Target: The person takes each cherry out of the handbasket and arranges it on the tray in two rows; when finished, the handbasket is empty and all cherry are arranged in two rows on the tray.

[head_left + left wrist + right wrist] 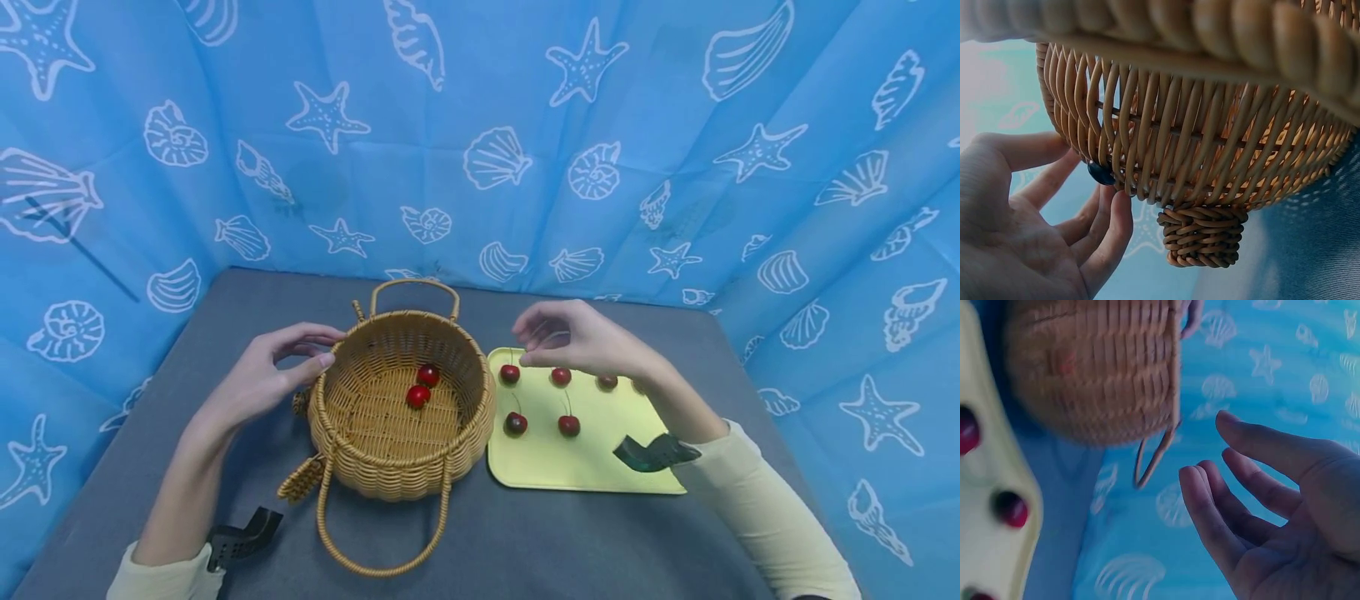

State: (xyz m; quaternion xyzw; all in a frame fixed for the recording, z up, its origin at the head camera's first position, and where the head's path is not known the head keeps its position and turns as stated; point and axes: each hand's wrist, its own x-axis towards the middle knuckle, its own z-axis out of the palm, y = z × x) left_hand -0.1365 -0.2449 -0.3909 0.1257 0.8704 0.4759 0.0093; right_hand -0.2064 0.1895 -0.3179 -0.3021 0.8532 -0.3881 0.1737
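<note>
A round wicker basket (405, 483) stands on the table with two red cherries (418, 396) inside. My left hand (266, 367) touches the left side of its rim with thumb and fingertips. In the left wrist view, fingertips (1124, 203) rest near a dark round knob (1101, 173) on the woven wall. Over the far left part of a yellow tray (585, 471), my right hand (581, 337) hovers with loosely bent fingers and nothing between them. Stemmed cherries stand on the tray, one (510, 374) just beneath the fingertips and another (515, 424) nearer the front.
One basket handle (415, 283) stands up at the back; the other (382, 573) lies out toward the front. A woven tab (300, 481) sticks out at the left. Blue curtains (450, 167) with shell prints surround the grey table (570, 550).
</note>
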